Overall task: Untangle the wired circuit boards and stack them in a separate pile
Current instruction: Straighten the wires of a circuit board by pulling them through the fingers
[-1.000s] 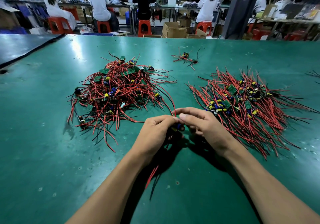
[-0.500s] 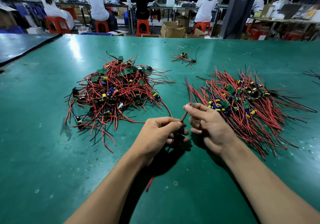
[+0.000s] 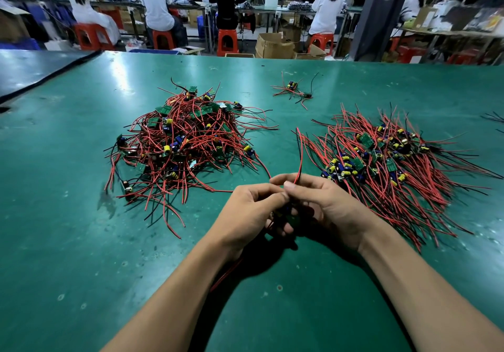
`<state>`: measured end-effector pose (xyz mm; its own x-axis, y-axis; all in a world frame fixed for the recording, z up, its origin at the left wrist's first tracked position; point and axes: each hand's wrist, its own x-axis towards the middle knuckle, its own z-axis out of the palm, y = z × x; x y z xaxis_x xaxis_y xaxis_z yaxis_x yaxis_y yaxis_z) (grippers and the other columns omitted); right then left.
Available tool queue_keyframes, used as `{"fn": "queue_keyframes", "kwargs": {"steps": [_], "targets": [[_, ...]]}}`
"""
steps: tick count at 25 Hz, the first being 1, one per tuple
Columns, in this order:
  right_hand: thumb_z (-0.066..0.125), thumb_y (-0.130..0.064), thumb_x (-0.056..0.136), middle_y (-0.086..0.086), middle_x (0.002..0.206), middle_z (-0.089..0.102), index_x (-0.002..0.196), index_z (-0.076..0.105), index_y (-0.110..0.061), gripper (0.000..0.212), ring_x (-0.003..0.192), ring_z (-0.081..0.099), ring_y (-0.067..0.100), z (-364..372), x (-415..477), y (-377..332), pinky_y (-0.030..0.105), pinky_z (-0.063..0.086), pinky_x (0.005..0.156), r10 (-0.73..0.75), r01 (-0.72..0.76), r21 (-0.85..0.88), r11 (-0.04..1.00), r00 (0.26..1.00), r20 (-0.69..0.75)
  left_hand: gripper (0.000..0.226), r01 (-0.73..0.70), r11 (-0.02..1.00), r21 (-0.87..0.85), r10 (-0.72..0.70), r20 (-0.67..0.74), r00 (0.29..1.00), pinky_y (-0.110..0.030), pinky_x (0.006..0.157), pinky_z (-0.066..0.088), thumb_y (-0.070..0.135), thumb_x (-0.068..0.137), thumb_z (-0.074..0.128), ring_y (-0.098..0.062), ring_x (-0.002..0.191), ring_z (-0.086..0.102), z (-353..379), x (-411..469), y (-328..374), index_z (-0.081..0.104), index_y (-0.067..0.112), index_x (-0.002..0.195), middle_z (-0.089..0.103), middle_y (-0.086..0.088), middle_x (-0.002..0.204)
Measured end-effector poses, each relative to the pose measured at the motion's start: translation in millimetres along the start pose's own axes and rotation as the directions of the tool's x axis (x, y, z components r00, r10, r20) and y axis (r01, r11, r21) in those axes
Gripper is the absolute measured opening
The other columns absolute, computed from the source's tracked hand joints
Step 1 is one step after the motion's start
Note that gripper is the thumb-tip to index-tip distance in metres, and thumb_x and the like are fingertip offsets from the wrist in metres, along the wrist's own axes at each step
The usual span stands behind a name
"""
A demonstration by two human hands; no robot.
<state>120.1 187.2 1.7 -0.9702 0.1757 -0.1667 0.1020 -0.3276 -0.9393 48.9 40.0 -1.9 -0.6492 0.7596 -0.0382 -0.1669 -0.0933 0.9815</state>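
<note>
The left hand [image 3: 249, 212] grips a board [image 3: 292, 219] just above the tabletop [image 3: 81, 242], fingers curled. The right hand [image 3: 330, 204] pinches its red wire [image 3: 300, 155], upright between the tangled pile [image 3: 185, 144] and the sorted pile [image 3: 387, 171].

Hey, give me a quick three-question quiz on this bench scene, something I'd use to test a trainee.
1. True or false: the tangled pile lies to the person's left of the neater pile.
2. The small stray cluster sits: A) farther back, between the piles; B) beside the person's elbows; C) atop the neater pile.
3. Fill in: the left hand and right hand hold one wired board; a ___ wire rises from it.
Key: 1 true; 2 A; 3 red.
</note>
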Motion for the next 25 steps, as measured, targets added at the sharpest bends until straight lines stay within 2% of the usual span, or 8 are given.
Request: {"fn": "queue_keyframes", "kwargs": {"steps": [2, 4, 11, 14, 17, 20, 22, 25], "targets": [[0.071, -0.022, 0.082, 0.01, 0.083, 0.066, 0.104, 0.077, -0.015, 0.023, 0.057, 0.058, 0.014, 1.0, -2.0, 2.0, 0.018, 0.039, 0.04, -0.006, 0.007, -0.023, 1.0, 0.999, 0.05, 0.02, -0.007, 1.0, -0.017, 0.007, -0.005, 1.0, -0.024, 0.042, 0.049, 0.003, 0.094, 0.056, -0.021, 0.045, 0.061, -0.2, -0.4, -0.1, 0.072, 0.006, 0.082, 0.069, -0.012, 0.07], [0.072, -0.023, 0.08, 0.005, 0.073, 0.066, 0.102, 0.078, -0.015, 0.024, 0.05, 0.053, 0.011, 2.7, -0.9, 2.5, 0.015, 0.03, 0.035, -0.062, 0.063, -0.032, 0.998, 0.998, 0.015, 0.018, -0.006, 1.0, -0.022, 0.006, -0.008, 1.0, -0.023, 0.042, 0.049, 0.004, 0.094, 0.057, -0.021, 0.046, 0.06, 0.0, -1.0, 0.7, 0.071, 0.003, 0.084, 0.069, -0.012, 0.071], [0.07, -0.03, 0.08, 0.0, 0.057, 0.032, 0.098, 0.078, -0.02, 0.022, 0.037, 0.028, 0.002, 4.2, 11.4, 3.9, 0.014, 0.024, 0.031, -0.206, 0.214, 0.027, 0.976, 0.962, -0.182, 0.017, 0.028, 0.998, -0.051, -0.03, -0.04, 0.999, -0.022, 0.046, 0.049, 0.007, 0.091, 0.061, -0.019, 0.047, 0.06, -0.6, -0.6, 5.4, 0.073, 0.006, 0.079, 0.069, -0.012, 0.07], [0.067, -0.029, 0.084, -0.007, 0.057, 0.044, 0.09, 0.077, -0.019, 0.015, 0.037, 0.026, 0.002, 0.6, 14.9, 1.8, 0.015, 0.022, 0.032, -0.28, 0.309, 0.043, 0.95, 0.906, -0.319, 0.019, 0.039, 0.998, -0.046, -0.041, -0.035, 0.999, -0.021, 0.046, 0.049, 0.007, 0.091, 0.062, -0.018, 0.047, 0.06, 0.0, -0.2, 6.7, 0.073, 0.009, 0.075, 0.07, -0.012, 0.07], [0.066, -0.021, 0.092, -0.007, 0.084, 0.07, 0.072, 0.07, -0.015, 0.021, 0.035, 0.028, 0.002, -5.0, 18.1, 0.3, 0.015, 0.023, 0.033, -0.307, 0.365, 0.035, 0.93, 0.827, -0.472, 0.021, 0.048, 0.998, -0.035, -0.049, -0.027, 0.998, -0.021, 0.046, 0.049, 0.006, 0.09, 0.062, -0.019, 0.046, 0.06, -0.4, 0.0, 6.3, 0.073, 0.009, 0.073, 0.07, -0.013, 0.07], [0.071, -0.012, 0.089, -0.004, 0.07, 0.063, 0.073, 0.066, -0.016, 0.017, 0.035, 0.03, 0.003, -9.7, 20.7, 1.6, 0.015, 0.025, 0.035, -0.377, 0.42, -0.059, 0.906, 0.733, -0.567, 0.023, 0.053, 0.998, -0.025, -0.053, -0.018, 0.998, -0.021, 0.045, 0.048, 0.005, 0.09, 0.061, -0.019, 0.045, 0.059, -0.8, 0.8, 5.7, 0.073, 0.01, 0.071, 0.069, -0.013, 0.069], [0.076, -0.011, 0.085, -0.006, 0.065, 0.062, 0.075, 0.07, -0.018, 0.014, 0.041, 0.037, 0.005, -16.5, 21.2, 1.5, 0.018, 0.033, 0.043, -0.493, 0.437, -0.252, 0.863, 0.626, -0.604, 0.023, 0.054, 0.998, -0.014, -0.054, -0.011, 0.998, -0.022, 0.045, 0.048, 0.005, 0.09, 0.061, -0.02, 0.045, 0.059, -0.2, 0.3, 5.3, 0.073, 0.01, 0.07, 0.069, -0.013, 0.068], [0.082, -0.024, 0.08, -0.004, 0.071, 0.07, 0.073, 0.071, -0.021, 0.013, 0.061, 0.056, 0.01, -25.9, 21.0, 3.2, 0.029, 0.047, 0.064, -0.688, 0.349, -0.599, 0.721, 0.469, -0.554, 0.021, 0.046, 0.999, -0.004, -0.046, -0.022, 0.999, -0.022, 0.044, 0.047, 0.005, 0.09, 0.061, -0.02, 0.045, 0.059, -1.2, -1.3, 5.3, 0.072, 0.008, 0.073, 0.069, -0.013, 0.068]]}}
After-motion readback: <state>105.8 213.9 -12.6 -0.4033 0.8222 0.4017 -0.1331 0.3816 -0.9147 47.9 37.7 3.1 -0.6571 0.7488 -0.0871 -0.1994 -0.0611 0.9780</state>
